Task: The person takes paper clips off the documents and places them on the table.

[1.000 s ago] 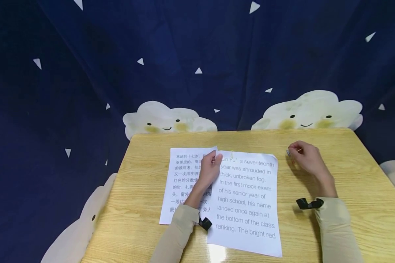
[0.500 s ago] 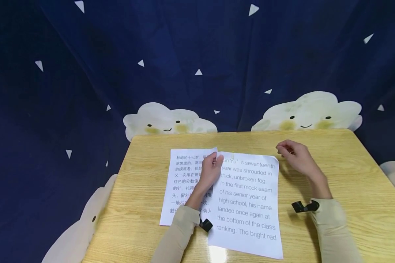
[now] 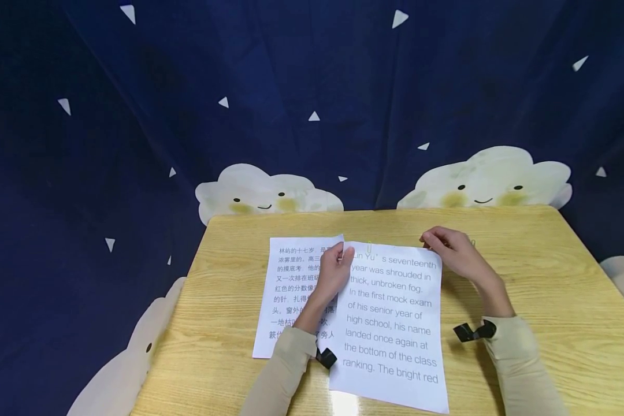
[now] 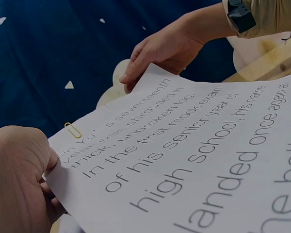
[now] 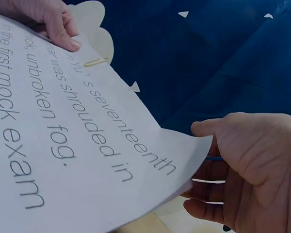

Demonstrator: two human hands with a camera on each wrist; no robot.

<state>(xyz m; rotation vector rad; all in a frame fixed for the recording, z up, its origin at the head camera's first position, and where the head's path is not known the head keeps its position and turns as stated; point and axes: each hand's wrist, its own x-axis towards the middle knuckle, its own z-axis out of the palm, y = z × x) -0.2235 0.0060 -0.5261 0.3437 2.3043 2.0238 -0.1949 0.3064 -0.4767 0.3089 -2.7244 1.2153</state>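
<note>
My left hand (image 3: 334, 271) pinches the top left corner of a printed English sheet (image 3: 390, 323), thumb on top. A yellow paper clip (image 4: 73, 130) sits on the sheet's top edge, close to that thumb. At the top right corner is my right hand (image 3: 459, 253), its thumb and fingers on either side of the corner in the right wrist view. A thin blue paper clip (image 5: 214, 158) shows between its thumb and fingers, mostly hidden by them. The edge of another sheet (image 5: 177, 193) peeks out beneath the English one.
A sheet of Chinese text (image 3: 283, 289) lies on the wooden table (image 3: 218, 323), partly under the left hand and forearm. Another small paper clip (image 3: 473, 242) shows just behind the right hand. A dark blue curtain (image 3: 301, 75) hangs behind the table.
My right hand has moved left from the table at right, where blue and red bits showed by its fingers, to the sheet's top right corner. The left hand keeps its grip.
</note>
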